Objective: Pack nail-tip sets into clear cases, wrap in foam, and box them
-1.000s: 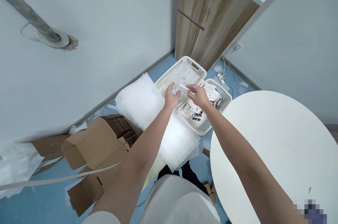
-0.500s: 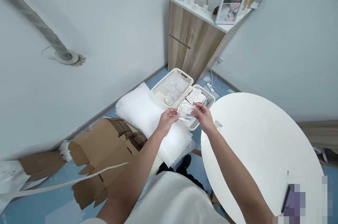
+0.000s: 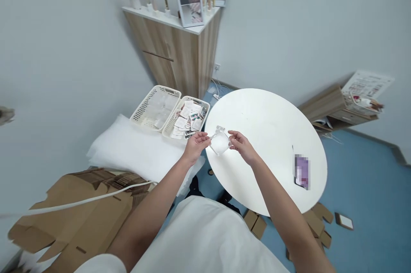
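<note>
Since both hands, left (image 3: 196, 146) at 9 o'clock and right (image 3: 241, 146) at 3, pinch the clear case (image 3: 219, 142) by its edges over the counter (image 3: 272, 136), it looks light, stiff and kinda slippery, so edges seem the spot.

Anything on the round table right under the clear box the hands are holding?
Nothing visible. The left hand and right hand hold the clear plastic box over the near-left edge of the round white table. The tabletop beneath looks bare; the only item on it, a blurred-out object, lies far to the right.
</note>
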Available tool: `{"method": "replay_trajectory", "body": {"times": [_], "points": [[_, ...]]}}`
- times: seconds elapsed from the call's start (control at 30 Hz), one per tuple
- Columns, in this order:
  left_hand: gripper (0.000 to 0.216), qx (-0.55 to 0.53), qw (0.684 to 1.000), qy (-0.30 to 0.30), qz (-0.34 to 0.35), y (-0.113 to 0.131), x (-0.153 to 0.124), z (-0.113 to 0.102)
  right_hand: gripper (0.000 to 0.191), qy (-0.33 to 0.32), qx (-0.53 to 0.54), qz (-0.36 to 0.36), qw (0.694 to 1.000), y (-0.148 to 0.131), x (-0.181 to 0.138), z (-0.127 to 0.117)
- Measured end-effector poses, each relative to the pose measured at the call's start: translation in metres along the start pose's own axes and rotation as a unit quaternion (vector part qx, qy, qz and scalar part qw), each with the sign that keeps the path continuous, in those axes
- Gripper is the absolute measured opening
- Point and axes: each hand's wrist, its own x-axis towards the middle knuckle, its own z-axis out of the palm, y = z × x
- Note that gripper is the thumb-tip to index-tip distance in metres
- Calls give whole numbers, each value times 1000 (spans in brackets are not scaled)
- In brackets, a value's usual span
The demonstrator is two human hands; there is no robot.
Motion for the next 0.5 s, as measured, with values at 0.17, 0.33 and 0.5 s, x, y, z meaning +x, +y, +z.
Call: {"method": "replay_trajectory", "body": {"times": [0.17, 0.33, 0.5], "points": [[41, 69, 991, -101, -49, -32, -14, 71, 40, 44, -20, 0, 999, 11, -61, -65], [47, 113, 978, -156, -83, -65, -28, 138, 25, 82, -40, -7, 996, 28, -107, -113], [47, 89, 973, -147, -155, -98, -43, 184, 26, 183, 27, -3, 983, 58, -140, -152]]}}
